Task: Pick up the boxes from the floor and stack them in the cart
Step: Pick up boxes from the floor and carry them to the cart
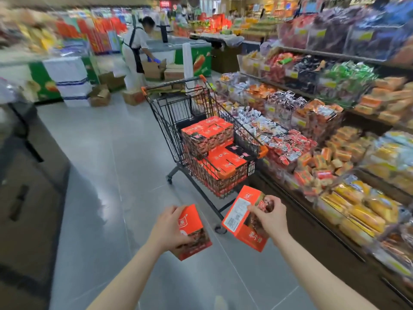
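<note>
My left hand [168, 227] grips an orange box [195, 233], tilted, just below the cart's near end. My right hand [271, 217] holds a second orange box [240, 220] with a white label on its side, also tilted, to the right of the first. Ahead stands a black wire shopping cart [169, 121] with orange corner caps. Several orange boxes [207, 135] are stacked inside it in two layers, the upper one toward the far end and a lower one [223, 163] nearer me.
Shelves of packaged snacks [312, 130] run along the right, close to the cart. A dark counter [29, 175] lines the left. Grey floor [111, 175] lies between. A person in an apron [135, 54] bends over cardboard cartons [154, 69] beyond the cart.
</note>
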The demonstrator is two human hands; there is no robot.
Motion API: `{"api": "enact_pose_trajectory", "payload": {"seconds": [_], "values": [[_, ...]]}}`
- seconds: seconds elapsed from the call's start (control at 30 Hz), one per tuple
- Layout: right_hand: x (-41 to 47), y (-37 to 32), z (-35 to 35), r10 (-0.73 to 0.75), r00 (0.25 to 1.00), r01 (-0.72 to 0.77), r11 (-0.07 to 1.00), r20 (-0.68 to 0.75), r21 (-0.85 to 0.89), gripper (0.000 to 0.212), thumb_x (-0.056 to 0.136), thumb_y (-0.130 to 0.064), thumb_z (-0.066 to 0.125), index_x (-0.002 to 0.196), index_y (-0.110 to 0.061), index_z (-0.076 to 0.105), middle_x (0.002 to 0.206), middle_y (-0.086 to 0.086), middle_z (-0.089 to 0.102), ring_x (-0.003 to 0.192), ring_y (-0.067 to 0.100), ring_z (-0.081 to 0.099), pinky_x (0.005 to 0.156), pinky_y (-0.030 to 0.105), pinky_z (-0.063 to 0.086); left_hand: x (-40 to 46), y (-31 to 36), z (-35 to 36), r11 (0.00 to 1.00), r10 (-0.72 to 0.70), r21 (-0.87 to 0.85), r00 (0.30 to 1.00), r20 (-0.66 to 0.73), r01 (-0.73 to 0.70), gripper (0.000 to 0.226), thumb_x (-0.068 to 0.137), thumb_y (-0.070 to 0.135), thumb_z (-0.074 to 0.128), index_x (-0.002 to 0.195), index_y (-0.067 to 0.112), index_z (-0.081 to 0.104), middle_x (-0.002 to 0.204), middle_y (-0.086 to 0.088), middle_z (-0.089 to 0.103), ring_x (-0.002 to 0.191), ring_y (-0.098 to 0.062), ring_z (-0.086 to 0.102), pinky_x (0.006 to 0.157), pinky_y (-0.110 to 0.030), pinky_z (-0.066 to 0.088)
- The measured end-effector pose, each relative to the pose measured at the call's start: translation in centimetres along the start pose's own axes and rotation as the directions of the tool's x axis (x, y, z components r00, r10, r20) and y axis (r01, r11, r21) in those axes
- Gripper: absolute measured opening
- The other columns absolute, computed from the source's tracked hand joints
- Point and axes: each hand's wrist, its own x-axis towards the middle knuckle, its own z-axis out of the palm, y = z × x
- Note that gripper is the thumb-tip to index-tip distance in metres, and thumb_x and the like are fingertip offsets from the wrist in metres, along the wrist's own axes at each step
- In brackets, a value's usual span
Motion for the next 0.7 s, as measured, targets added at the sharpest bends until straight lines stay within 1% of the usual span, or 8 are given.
{"api": "enact_pose_trajectory", "payload": {"seconds": [0.1,0.17,0.23,0.3,0.37,0.47,0.57,0.7], "values": [[5.3,-1.9,2.5,-0.044,0.999,0.045,0.996,0.021,-0.077,0.068,0.061,-0.037,0.086,0.116,-0.023,0.049,0.113,-0.003,0.039,0.11,0.022,0.049,0.098,0.04,0.042,5.6,-1.1,-0.7,0.999,-0.039,-0.008,0.999,-0.002,0.039,0.09,0.059,0.053,0.073,0.137,0.023,0.04,0.112,0.002,0.047,0.106,-0.018,0.044,0.087,-0.024,0.034],[8.4,-3.2,3.9,-0.166,0.986,0.168,0.977,0.023,-0.129,0.072,0.056,-0.035,0.088,0.115,-0.022,0.049,0.113,-0.004,0.041,0.113,0.022,0.047,0.099,0.04,0.04,9.0,-1.7,-1.5,0.998,-0.065,-0.024,0.997,-0.03,0.064,0.091,0.059,0.053,0.074,0.137,0.023,0.04,0.111,0.004,0.046,0.106,-0.017,0.043,0.088,-0.026,0.037],[11.4,-4.2,5.2,-0.318,0.946,0.323,0.93,0.057,-0.175,0.073,0.051,-0.032,0.09,0.11,-0.028,0.047,0.113,-0.007,0.043,0.113,0.02,0.045,0.1,0.042,0.038,12.1,-2.2,-2.3,0.994,-0.098,-0.05,0.993,-0.07,0.095,0.092,0.057,0.052,0.076,0.137,0.023,0.04,0.109,0.006,0.045,0.104,-0.016,0.045,0.086,-0.026,0.038],[14.1,-5.1,6.2,-0.383,0.919,0.394,0.892,0.096,-0.222,0.075,0.051,-0.032,0.089,0.109,-0.035,0.042,0.113,-0.011,0.04,0.117,0.019,0.041,0.102,0.043,0.035,14.8,-2.8,-3.0,0.99,-0.122,-0.075,0.99,-0.076,0.116,0.095,0.056,0.052,0.077,0.138,0.022,0.04,0.111,0.004,0.046,0.105,-0.016,0.045,0.085,-0.025,0.038],[16.2,-6.1,7.2,-0.357,0.925,0.379,0.893,0.132,-0.242,0.073,0.054,-0.036,0.087,0.111,-0.035,0.041,0.116,-0.01,0.037,0.12,0.019,0.036,0.105,0.04,0.033,17.4,-3.3,-3.7,0.991,-0.114,-0.078,0.991,-0.072,0.109,0.096,0.053,0.055,0.074,0.137,0.022,0.041,0.111,0.004,0.046,0.106,-0.016,0.045,0.087,-0.027,0.04],[19.4,-7.0,8.6,-0.325,0.933,0.356,0.898,0.154,-0.261,0.073,0.056,-0.041,0.085,0.115,-0.032,0.042,0.118,-0.01,0.034,0.122,0.02,0.034,0.103,0.036,0.031,21.9,-4.1,-4.6,0.994,-0.087,-0.074,0.993,-0.077,0.081,0.094,0.052,0.054,0.072,0.135,0.02,0.043,0.112,0.002,0.048,0.105,-0.017,0.046,0.088,-0.028,0.04],[22.2,-7.6,10.2,-0.297,0.949,0.316,0.911,0.108,-0.266,0.077,0.051,-0.051,0.08,0.116,-0.028,0.044,0.119,-0.009,0.037,0.12,0.02,0.035,0.105,0.039,0.033,26.7,-5.0,-5.5,0.995,-0.059,-0.091,0.994,-0.097,0.05,0.099,0.049,0.059,0.067,0.137,0.02,0.042,0.114,0.003,0.047,0.107,-0.016,0.045,0.092,-0.03,0.041],[26.5,-8.8,12.6,-0.236,0.971,0.238,0.934,0.038,-0.268,0.082,0.05,-0.06,0.075,0.119,-0.029,0.043,0.122,-0.007,0.038,0.121,0.021,0.036,0.102,0.042,0.037,33.9,-6.7,-7.2,0.994,0.027,-0.103,0.992,-0.12,-0.04,0.097,0.053,0.054,0.073,0.138,0.022,0.04,0.107,0.007,0.043,0.104,-0.013,0.042,0.09,-0.03,0.042]]}}
